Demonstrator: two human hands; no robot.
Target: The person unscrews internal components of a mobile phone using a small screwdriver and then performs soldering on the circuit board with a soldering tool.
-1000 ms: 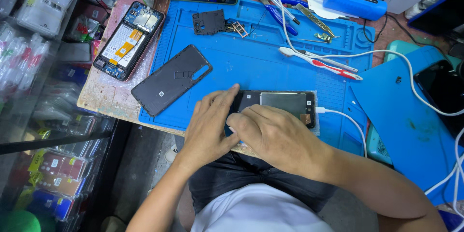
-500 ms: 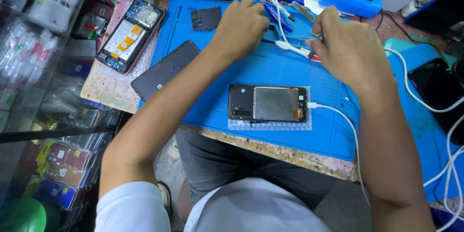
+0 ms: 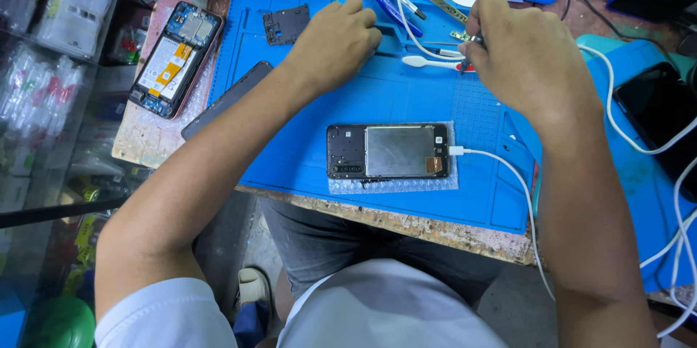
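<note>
- While the opened phone (image 3: 388,150) lies on bubble wrap at 6 o'clock of the blue mat (image 3: 305,130), cable plugged in, both hands work at 12 o'clock.
- Right hand (image 3: 524,54) pinches a small dark tool (image 3: 470,49); left hand (image 3: 335,42) rests fisted, contents unclear.
- Likely tool-fetching step; next calls for bringing the tip to the phone.
- Versus half a second ago: hands barely shifted, phone unmoved.

Opened phone (image 3: 388,150) on mat (image 3: 305,137), hands (image 3: 335,42) behind.
</note>
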